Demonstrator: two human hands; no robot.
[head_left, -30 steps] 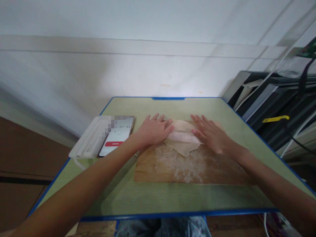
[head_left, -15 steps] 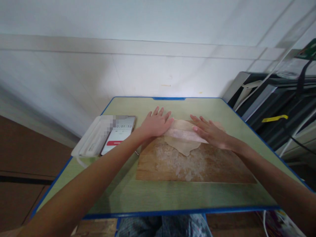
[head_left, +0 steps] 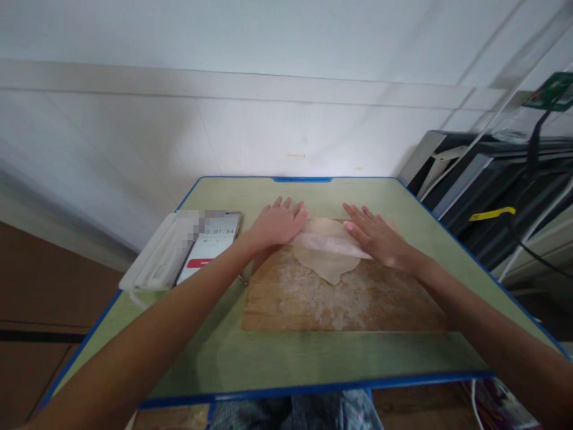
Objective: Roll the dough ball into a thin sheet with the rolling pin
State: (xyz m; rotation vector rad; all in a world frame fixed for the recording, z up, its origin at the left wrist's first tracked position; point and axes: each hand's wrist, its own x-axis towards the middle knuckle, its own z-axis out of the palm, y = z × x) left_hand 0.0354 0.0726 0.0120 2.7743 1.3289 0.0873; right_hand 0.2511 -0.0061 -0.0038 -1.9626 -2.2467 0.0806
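Head view: dough (head_left: 329, 267) spreads beneath the pale rolling pin (head_left: 326, 243), between left hand (head_left: 278, 227) and right hand (head_left: 375, 236), both flat, fingers uncurled; likely soft, easily torn, best lifted by its near edge; board (head_left: 286, 313) nearer than both hands.

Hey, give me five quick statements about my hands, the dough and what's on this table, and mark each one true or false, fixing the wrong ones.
1. The rolling pin lies across the dough. True.
2. Both hands are clenched into fists. False: the left hand and right hand have their fingers extended.
3. Flour dusts the wooden board. True.
4. The smartphone is right of the board. False: the smartphone is on its left.
5. The table has blue trim. True.
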